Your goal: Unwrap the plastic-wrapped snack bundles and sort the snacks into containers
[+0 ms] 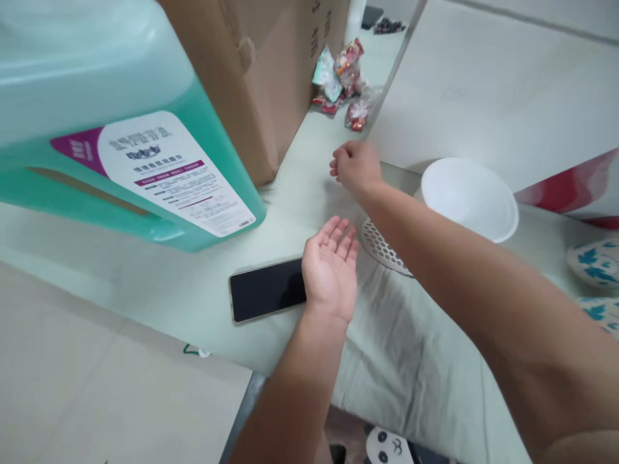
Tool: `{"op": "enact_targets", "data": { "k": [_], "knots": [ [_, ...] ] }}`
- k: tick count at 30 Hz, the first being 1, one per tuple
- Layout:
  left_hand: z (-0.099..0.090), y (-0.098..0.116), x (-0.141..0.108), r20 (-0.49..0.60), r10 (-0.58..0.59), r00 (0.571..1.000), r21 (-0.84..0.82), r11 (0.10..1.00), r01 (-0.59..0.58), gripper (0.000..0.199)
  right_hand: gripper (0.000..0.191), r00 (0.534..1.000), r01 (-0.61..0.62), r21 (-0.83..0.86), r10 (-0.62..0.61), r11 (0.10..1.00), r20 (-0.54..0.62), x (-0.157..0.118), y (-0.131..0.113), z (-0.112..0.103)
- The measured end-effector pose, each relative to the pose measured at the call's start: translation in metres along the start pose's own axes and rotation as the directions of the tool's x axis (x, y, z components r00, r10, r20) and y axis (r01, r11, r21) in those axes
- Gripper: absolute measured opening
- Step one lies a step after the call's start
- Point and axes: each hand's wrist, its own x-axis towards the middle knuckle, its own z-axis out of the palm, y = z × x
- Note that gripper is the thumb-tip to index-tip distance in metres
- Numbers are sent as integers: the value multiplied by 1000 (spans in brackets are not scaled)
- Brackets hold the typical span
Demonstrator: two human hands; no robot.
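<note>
My left hand is open, palm up, with its fingers stretched out and nothing on the palm. It covers the right end of a black smartphone lying on the cloth. Farther off, my right hand is curled into a loose fist, somewhat blurred. What its fingers hold, if anything, is hidden. Nearest to it, just beyond, lie wrapped candies in a small pile. Under my right forearm a perforated white rack is partly hidden, and beside that forearm stands a white bowl.
A large jug of green liquid stands at the left, in front of a cardboard box. A white panel borders the back right. Blue-patterned bowls sit at the right edge. A pale cloth covers the table.
</note>
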Motion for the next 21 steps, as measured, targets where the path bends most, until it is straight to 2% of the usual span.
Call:
{"op": "enact_targets", "data": {
  "k": [2, 4, 6, 9, 10, 11, 13, 15, 16, 18, 21],
  "knots": [
    [-1, 6, 4, -8, 14, 1000, -15, 1000, -14, 28, 22, 997, 71, -61, -70, 996, 13, -9, 3, -2],
    [-2, 10, 7, -1, 6, 1000, -22, 1000, -6, 25, 25, 978, 208, -145, -208, 967, 15, -43, 10, -22],
    [-1, 10, 7, 34, -40, 999, -13, 999, 40, 26, 12, 969, 239, -242, -248, 940, -6, -92, 23, -54],
    [-1, 5, 1, 92, -116, 989, 12, 993, 115, 29, 22, 964, 229, -351, -263, 908, -50, -168, 60, -109],
    [-1, 3, -1, 107, -130, 986, 19, 991, 129, 29, 23, 941, 266, -416, -329, 870, -85, -189, 76, -125],
    [-1, 0, -4, 121, -138, 983, 25, 990, 136, 29, 26, 930, 240, -510, -347, 826, -123, -206, 92, -141],
    [-1, -5, -10, 145, -138, 980, 38, 990, 134, 29, 39, 950, 83, -679, -264, 729, -167, -230, 122, -165],
    [-2, -10, -15, 166, -129, 978, 56, 991, 122, 29, 51, 982, -23, -754, -125, 656, -139, -241, 144, -181],
    [-3, -13, -17, 173, -124, 977, 68, 991, 114, 29, 51, 992, -54, -774, -56, 631, -115, -244, 150, -186],
    [-3, -18, -20, 188, -116, 975, 97, 990, 99, 29, 43, 997, -77, -793, 39, 605, -67, -246, 152, -189],
    [-2, -25, -23, 199, -97, 975, 132, 989, 71, 28, 31, 998, -48, -770, 65, 636, -8, -245, 140, -184]
  ]
}}
